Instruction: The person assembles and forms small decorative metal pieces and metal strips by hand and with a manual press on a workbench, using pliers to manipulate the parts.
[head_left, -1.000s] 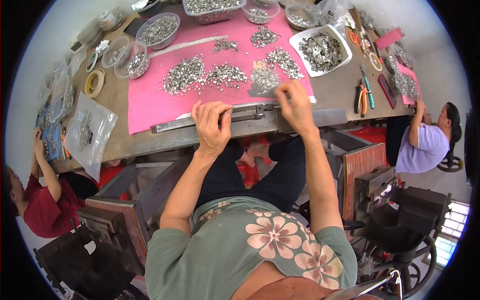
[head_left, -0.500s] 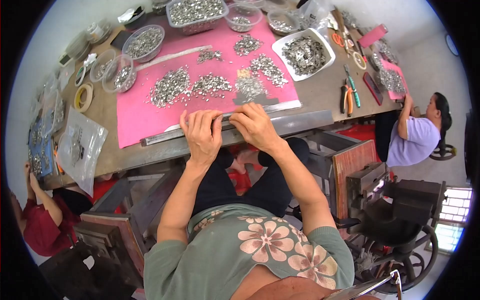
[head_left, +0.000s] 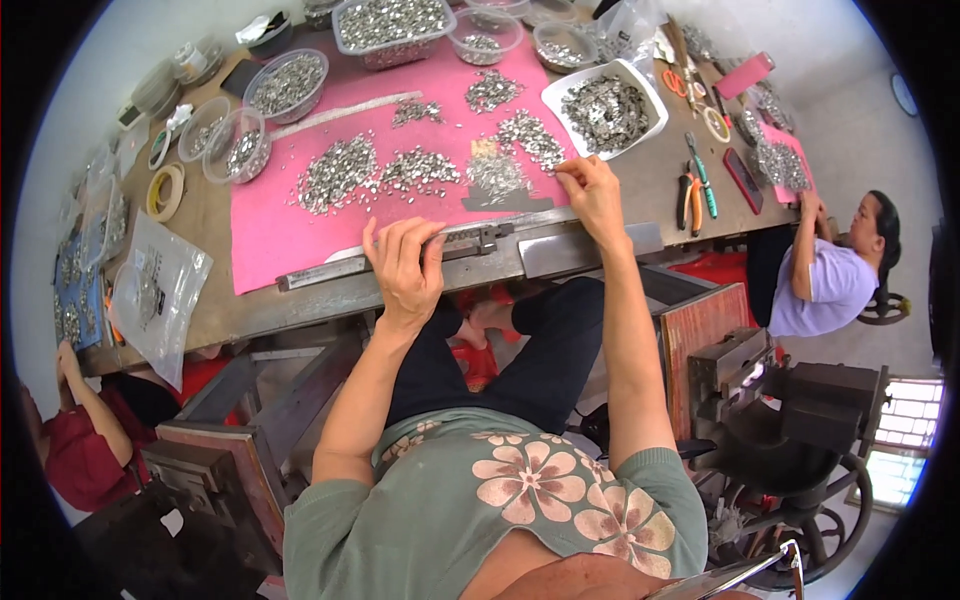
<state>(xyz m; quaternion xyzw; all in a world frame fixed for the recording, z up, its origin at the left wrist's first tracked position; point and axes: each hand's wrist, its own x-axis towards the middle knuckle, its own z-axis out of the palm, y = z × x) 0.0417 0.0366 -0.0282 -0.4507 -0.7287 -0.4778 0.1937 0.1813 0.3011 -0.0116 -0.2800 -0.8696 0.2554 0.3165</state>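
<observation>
My left hand (head_left: 408,268) is closed round the left part of a dark, slotted metal bar (head_left: 472,240) at the table's front edge. The bar's right end lies bare. My right hand (head_left: 595,195) is at the mat's right edge, thumb and forefinger pinched together; what they hold, if anything, is too small to make out. Close to those fingertips lies a pile of small silvery metal pieces (head_left: 532,140). More such pieces lie in heaps, one large heap (head_left: 340,172) to the left, on the pink mat (head_left: 262,245).
A white tray (head_left: 655,110) of metal pieces stands beyond my right hand. Pliers (head_left: 690,195) and a red phone-like slab (head_left: 743,180) lie to its right. Clear tubs (head_left: 288,85) line the far side. A metal plate (head_left: 575,252) juts over the front edge. Two co-workers sit at the sides.
My right hand has left the bar and moved right and away from me, to the mat's edge. The bar's right end now shows. My left hand has stayed put.
</observation>
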